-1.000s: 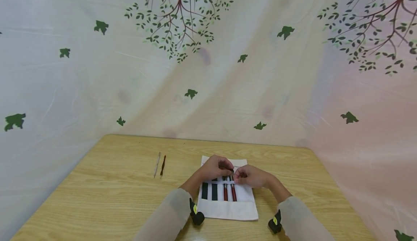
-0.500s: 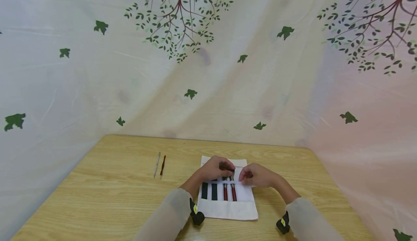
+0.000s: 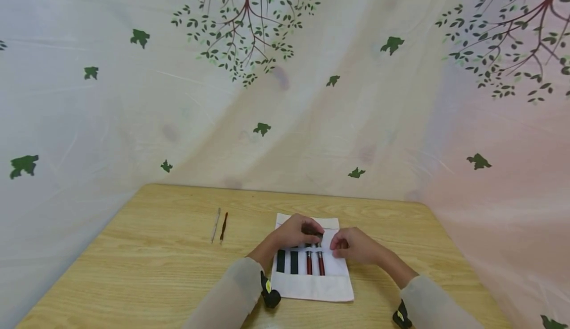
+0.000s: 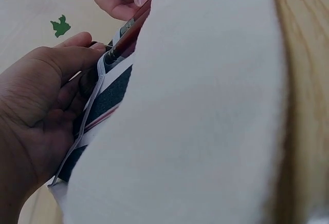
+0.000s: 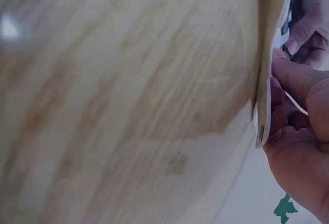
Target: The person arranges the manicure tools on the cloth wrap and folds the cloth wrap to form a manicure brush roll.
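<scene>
A white cloth tool pouch lies flat, with an elastic band across it. Two red-handled tools with metal collars stand in its pocket, their upper ends passing under the band. My left hand reaches over the pouch; its thumb and finger pinch the dark upper end of the right-hand tool, which the fingers largely cover. My right hand is at the pouch's right edge, fingers curled and fingertips at the band's end. The right wrist view shows that thumb against the cloth edge.
A thin pale tool and a slim red-brown tool lie side by side on the wooden table, left of the pouch. Dark strips show in the pouch's left half. A leaf-printed curtain hangs behind.
My right hand has moved right, away from the tools towards the pouch's edge. The left hand keeps its pinch and has shifted slightly to the right. The pouch has stayed in place.
</scene>
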